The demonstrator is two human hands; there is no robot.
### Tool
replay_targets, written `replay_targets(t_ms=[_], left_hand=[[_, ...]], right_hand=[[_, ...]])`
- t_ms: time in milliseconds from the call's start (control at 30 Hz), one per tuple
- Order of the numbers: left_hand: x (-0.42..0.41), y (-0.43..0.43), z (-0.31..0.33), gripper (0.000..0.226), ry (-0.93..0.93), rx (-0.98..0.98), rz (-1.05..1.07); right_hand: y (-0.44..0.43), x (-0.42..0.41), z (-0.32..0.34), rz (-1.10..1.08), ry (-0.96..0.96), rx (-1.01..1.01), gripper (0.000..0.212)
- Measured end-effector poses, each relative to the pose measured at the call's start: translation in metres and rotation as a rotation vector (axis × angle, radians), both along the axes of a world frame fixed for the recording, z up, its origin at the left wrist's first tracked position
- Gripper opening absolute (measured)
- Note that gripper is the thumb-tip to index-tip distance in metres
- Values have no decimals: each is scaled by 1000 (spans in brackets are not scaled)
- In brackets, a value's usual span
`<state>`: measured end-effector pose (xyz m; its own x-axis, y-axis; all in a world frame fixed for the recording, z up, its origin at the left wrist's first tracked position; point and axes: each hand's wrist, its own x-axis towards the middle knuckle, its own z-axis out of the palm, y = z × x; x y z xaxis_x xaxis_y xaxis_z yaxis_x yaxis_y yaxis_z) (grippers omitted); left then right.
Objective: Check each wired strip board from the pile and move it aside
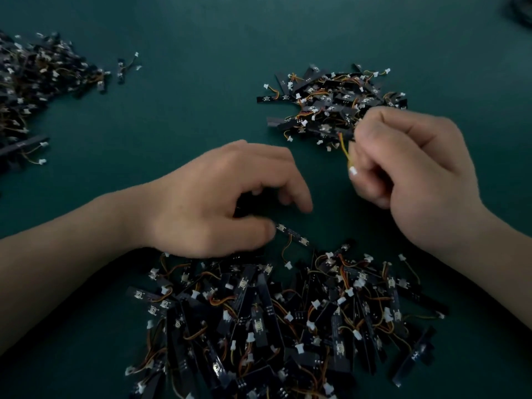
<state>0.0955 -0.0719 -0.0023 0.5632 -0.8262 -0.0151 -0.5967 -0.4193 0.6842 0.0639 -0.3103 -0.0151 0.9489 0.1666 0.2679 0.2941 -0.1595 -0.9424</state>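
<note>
A green table (201, 82) fills the view and none of its edges shows. The big pile (273, 326) of wired strip boards lies on the near side, spreading from below the left wrist across to under the right forearm. A smaller pile (325, 102) sits farther back on the right, and a third pile (37, 82) runs off the left of the view, with a stray board (121, 70) just beside it. Open green surface lies between the left pile and the other two, widest across the far middle, and a narrower bare strip separates the big pile from the smaller one; both hands work over that strip. Something dark in the far right corner (521, 10) is too blurred to tell. The left hand (218, 197) comes in from the left, palm down, fingers arched downward and spread a little, the thumb tip touching the end of one board (292, 234) that lies at the far rim of the big pile, its lead trailing toward the pile. Whether the hand grips that board cannot be told. The right hand (417, 174) comes in from the right, at the near edge of the smaller pile, fingers curled tight into a pinch on a yellow wire (344, 146) with a white plug (352, 169) at the fingertips. The wire's other end runs up into the smaller pile.
</note>
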Motion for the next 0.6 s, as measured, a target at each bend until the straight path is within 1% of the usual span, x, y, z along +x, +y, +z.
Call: replay_targets(t_ms=[33,67,167,233,333,400,500,567,600], left_hand=[[0,-1,-1,39,-98,57,-38],[-1,-2,-1,39,-156,82,-54],[-2,-4,-1,24,-165,40,-63],[-2,-4,-2,15,-176,21,-57],[0,-4,-4,12,-197,7,-43],[0,-4,-6,10,-180,-13,-29],[2,-3,-8,7,-54,-114,63],[4,-1,-9,7,2,-212,126],[4,0,-11,9,9,-252,147]], right_hand=[[0,1,-1,-24,13,37,42],[-1,1,-2,-46,21,70,41],[-2,1,-1,-89,24,96,33],[-2,1,-1,-89,26,48,27],[-1,-2,-2,-27,31,-35,24],[-1,-3,-1,30,33,-107,26],[-1,-6,1,143,30,-210,38],[1,-9,2,189,16,-292,38],[2,-9,2,193,3,-333,35]])
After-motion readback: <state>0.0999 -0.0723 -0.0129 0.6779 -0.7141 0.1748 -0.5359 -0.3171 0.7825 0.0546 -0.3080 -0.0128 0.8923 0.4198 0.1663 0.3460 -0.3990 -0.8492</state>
